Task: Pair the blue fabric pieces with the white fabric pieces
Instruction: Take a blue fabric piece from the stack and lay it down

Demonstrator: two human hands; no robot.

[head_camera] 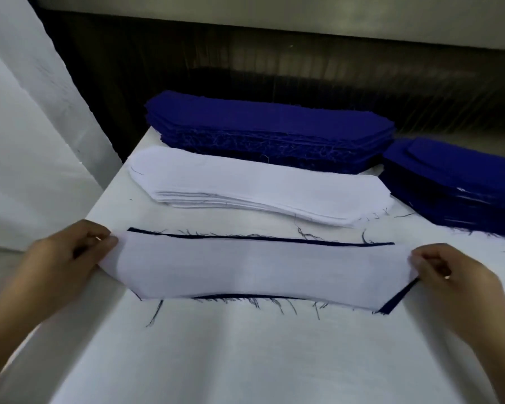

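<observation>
Head view looked down on a white-covered table [245,360], its nearest edge cut off by the bottom of the frame. Both forearms ran out of the lower corners. The left hand [62,258] pinched the left end of a white piece [260,269] between thumb and curled fingers; the right hand [449,284] pinched the right end the same way, a ring [447,277] showing on one finger. The fingertips under the cloth were hidden.

The white piece lay stretched between the hands over a blue piece [274,238]. Almost all of the blue was covered: only a thin strip along the far edge, a sliver along the near edge and a corner by the right hand showed. Whether either hand also gripped the blue layer could not be told. Frayed dark threads [277,306] stuck out along both long edges.

Beyond lay a stack of white pieces [260,185], then a thicker stack of blue pieces [268,123] just behind it at the table's far edge. A second blue stack [455,185] sat to the right, cut off by the frame; pale slivers showed between its layers, too blurred to identify. A white sheet [27,126] hung on the left, and a dark panel [274,62] behind was too dim to read.
</observation>
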